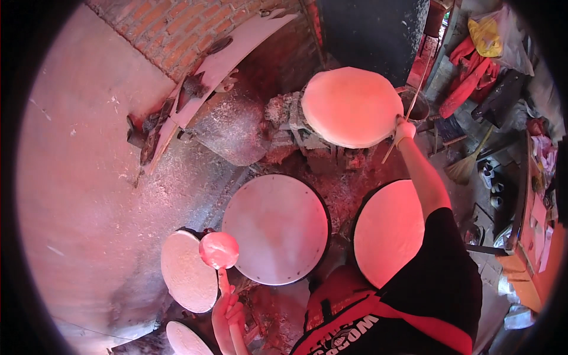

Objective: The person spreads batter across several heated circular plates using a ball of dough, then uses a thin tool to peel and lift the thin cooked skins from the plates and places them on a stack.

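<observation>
My left hand (229,307) is closed around the handle of a ladle (218,250). Its round bowl looks wet and overlaps a pale, rough-surfaced disc (188,270). Farther off, my right hand (404,130) grips a long thin stick (419,91), slanting up and to the right. That hand is at the right edge of a pale round disc-shaped top (353,106); I cannot tell whether they touch. Between the hands lies a large round surface (275,228) with a dark rim and small dots around it. My right arm partly covers another smooth pale round top (390,233).
Sooty brickwork (317,146) stands under the far disc, with a bucket (415,104) beside it. A broom (463,171) and shoes (486,175) lie to the right. A broken board (230,51) leans at the brick wall (177,26). Another pale disc (186,339) is at lower left.
</observation>
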Demonstrator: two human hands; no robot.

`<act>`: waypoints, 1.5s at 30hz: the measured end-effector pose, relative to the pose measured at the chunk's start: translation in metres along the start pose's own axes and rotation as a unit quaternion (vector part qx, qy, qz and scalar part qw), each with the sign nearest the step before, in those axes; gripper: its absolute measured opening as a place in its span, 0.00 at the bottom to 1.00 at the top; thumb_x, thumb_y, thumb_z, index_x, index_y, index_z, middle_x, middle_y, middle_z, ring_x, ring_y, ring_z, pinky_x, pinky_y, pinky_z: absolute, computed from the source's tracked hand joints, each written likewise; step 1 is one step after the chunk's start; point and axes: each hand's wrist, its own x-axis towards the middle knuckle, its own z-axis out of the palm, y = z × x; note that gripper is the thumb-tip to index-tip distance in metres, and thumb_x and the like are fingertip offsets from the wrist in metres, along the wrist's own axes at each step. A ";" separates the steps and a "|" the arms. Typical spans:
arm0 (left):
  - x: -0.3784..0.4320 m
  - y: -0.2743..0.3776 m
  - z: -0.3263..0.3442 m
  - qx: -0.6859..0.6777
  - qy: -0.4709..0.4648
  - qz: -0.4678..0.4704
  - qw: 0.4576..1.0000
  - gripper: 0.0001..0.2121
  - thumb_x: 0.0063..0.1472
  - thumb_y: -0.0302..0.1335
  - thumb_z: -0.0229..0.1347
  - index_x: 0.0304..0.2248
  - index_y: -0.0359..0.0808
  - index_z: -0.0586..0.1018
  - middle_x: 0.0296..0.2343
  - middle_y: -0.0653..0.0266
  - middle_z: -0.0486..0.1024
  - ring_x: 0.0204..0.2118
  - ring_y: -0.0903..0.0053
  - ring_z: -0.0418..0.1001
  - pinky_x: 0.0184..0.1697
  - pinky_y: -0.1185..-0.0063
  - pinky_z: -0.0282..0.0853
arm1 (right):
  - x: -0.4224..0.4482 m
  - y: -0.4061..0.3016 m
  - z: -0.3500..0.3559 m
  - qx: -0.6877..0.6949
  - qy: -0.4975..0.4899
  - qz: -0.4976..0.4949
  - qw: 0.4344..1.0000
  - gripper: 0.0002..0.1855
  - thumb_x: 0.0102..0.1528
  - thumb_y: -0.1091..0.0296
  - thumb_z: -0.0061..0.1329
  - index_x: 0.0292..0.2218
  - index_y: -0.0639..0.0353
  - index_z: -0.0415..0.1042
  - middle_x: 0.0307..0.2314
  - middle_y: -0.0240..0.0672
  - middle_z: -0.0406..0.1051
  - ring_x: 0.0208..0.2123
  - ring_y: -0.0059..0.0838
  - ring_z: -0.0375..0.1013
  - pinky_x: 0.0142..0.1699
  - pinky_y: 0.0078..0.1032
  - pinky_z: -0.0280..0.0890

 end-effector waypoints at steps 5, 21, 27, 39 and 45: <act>-0.021 -0.020 0.050 0.032 0.038 -0.009 0.999 0.11 0.64 0.24 0.42 0.45 0.30 0.67 0.22 0.70 0.61 0.16 0.91 0.53 0.12 0.92 0.48 | 0.000 0.013 -0.003 -0.129 0.002 -0.042 0.991 0.18 0.52 0.60 0.47 0.36 0.68 0.70 0.26 0.37 0.73 0.25 0.29 0.70 0.33 0.27 0.64; 0.219 -0.091 0.027 0.762 -0.045 0.300 0.572 0.10 0.50 0.24 0.49 0.35 0.35 0.71 0.21 0.58 0.71 0.22 0.62 0.72 0.22 0.71 0.66 | -0.380 0.029 -0.148 -0.228 -0.342 0.040 0.911 0.23 0.61 0.52 0.36 0.55 0.49 0.61 0.22 0.29 0.66 0.23 0.24 0.65 0.28 0.21 0.61; 0.223 -0.067 0.019 0.732 0.051 0.475 0.485 0.03 0.50 0.22 0.49 0.27 0.37 0.73 0.29 0.58 0.73 0.30 0.55 0.71 0.30 0.65 0.66 | -0.493 0.090 -0.189 -0.470 -0.257 -0.175 0.826 0.27 0.55 0.68 0.46 0.56 0.47 0.59 0.36 0.45 0.68 0.38 0.46 0.68 0.44 0.33 0.63; 0.168 0.045 -0.060 0.640 0.029 0.441 0.629 0.11 0.51 0.28 0.52 0.34 0.34 0.78 0.24 0.56 0.76 0.28 0.61 0.74 0.32 0.71 0.67 | -0.535 0.071 -0.069 -0.047 -0.325 0.269 0.906 0.19 0.58 0.63 0.39 0.52 0.41 0.63 0.13 0.20 0.55 0.09 0.14 0.50 0.15 0.15 0.44; 0.110 0.031 -0.155 0.390 -0.047 0.133 0.910 0.07 0.58 0.28 0.50 0.26 0.33 0.70 0.16 0.71 0.64 0.12 0.86 0.59 0.14 0.86 0.53 | -0.577 0.114 -0.114 -0.026 -0.140 0.198 0.970 0.21 0.58 0.66 0.37 0.52 0.36 0.62 0.12 0.21 0.55 0.07 0.15 0.49 0.12 0.17 0.44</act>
